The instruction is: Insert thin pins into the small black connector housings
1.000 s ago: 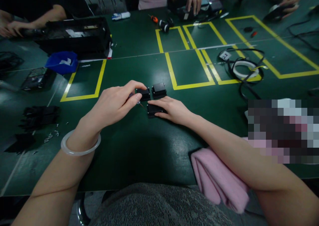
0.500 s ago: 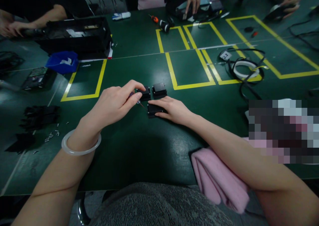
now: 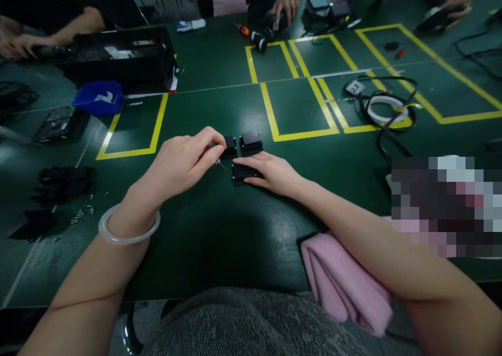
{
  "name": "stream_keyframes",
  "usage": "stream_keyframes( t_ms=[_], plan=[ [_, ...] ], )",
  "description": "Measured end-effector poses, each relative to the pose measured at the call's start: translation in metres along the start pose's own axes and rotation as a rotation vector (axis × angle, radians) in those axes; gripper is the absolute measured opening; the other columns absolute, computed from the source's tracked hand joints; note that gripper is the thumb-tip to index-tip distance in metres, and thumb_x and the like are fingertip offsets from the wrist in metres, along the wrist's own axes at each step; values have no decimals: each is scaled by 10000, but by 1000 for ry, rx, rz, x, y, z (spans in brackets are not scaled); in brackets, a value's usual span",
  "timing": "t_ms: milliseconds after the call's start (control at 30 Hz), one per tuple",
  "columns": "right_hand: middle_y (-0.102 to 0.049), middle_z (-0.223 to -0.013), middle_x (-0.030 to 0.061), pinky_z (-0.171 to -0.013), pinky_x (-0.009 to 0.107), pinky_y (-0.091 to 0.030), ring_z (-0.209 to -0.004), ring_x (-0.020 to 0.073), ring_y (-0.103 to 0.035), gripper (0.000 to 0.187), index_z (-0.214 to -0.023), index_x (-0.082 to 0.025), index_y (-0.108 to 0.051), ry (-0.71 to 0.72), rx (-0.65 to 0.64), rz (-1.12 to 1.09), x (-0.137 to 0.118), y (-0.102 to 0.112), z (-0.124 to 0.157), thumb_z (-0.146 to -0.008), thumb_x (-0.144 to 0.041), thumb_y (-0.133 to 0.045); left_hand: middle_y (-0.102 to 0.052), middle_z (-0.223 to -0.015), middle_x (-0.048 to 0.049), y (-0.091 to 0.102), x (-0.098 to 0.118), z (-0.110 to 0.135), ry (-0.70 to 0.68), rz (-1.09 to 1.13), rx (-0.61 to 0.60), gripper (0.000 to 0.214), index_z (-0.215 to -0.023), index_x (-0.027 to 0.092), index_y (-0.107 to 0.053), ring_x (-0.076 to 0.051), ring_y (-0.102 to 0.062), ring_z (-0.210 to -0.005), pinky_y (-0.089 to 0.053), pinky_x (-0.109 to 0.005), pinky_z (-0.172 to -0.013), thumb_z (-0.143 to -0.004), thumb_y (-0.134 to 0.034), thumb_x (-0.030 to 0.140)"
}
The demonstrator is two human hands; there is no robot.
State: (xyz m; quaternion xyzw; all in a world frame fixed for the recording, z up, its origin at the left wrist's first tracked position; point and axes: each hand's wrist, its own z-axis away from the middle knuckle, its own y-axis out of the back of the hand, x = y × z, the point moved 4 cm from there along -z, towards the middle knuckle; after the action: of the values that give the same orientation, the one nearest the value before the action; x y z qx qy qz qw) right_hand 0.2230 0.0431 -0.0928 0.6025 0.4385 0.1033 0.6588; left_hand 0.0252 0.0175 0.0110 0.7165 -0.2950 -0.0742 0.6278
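Note:
My left hand (image 3: 188, 160) is closed round a small screwdriver (image 3: 218, 161); most of its handle is hidden in my fingers. The thin shaft slants down towards the left end of a small black box-shaped part (image 3: 243, 172) lying on the table. My right hand (image 3: 270, 173) grips that part from its right side, fingers along its far edge and thumb on the near one. Just beyond stand two similar black parts, one (image 3: 230, 146) partly behind my left fingertips and the other (image 3: 251, 140) to its right. Small bright screws show at their ends.
Black parts (image 3: 63, 181) and loose screws (image 3: 80, 215) lie at the left. A blue bin (image 3: 100, 99) stands beside a large black housing (image 3: 125, 58). Coiled cables (image 3: 386, 107) lie at the right, a pink cloth (image 3: 345, 283) at the front edge. Co-workers' hands (image 3: 286, 3) are across the table.
My left fingers have curled in a little more round the screwdriver; my right hand stays on the black part. Across the table, a co-worker's hand has moved left.

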Motion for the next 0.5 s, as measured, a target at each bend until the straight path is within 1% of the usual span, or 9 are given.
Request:
stream_keyframes(
  t_ms=[100, 200, 367, 500],
  plan=[
    [-746, -1404, 113, -1051, 474, -570, -1270, 314, -678, 561, -1578, -267, -581, 1, -3, 1, 0, 0, 0, -1029, -292, -693, -678, -790, -5, 1, 1, 1, -16, 8, -12, 328, -1125, 174, -674, -137, -546, -598, -369, -273, -617, -1030, -419, 358],
    [-737, -1422, 121, -1051, 478, -573, -1281, 321, -676, 572, -1583, -260, -578, -14, -16, 3, -1, 0, -1, -1025, -280, -700, -650, -757, 3, 2, 2, 1, -22, 25, -13, 327, -1139, 168, -674, -134, -527, -572, -375, -274, -609, -1025, -412, 326],
    [-744, -1410, 126, -1059, 491, -571, -1278, 326, -678, 572, -1587, -255, -572, -5, -13, 5, -1, 0, -1, -1028, -288, -692, -635, -736, 6, 2, 2, 0, 3, 30, -17, 324, -1121, 169, -686, -126, -520, -555, -359, -264, -586, -1045, -429, 352],
    [-741, -1418, 121, -1052, 483, -571, -1276, 322, -676, 563, -1580, -260, -576, 13, 2, 7, 1, -2, -1, -1029, -296, -686, -638, -738, 7, 2, 2, 0, -4, 9, 0, 336, -1105, 174, -688, -130, -533, -572, -354, -267, -593, -1048, -423, 372]
  ],
)
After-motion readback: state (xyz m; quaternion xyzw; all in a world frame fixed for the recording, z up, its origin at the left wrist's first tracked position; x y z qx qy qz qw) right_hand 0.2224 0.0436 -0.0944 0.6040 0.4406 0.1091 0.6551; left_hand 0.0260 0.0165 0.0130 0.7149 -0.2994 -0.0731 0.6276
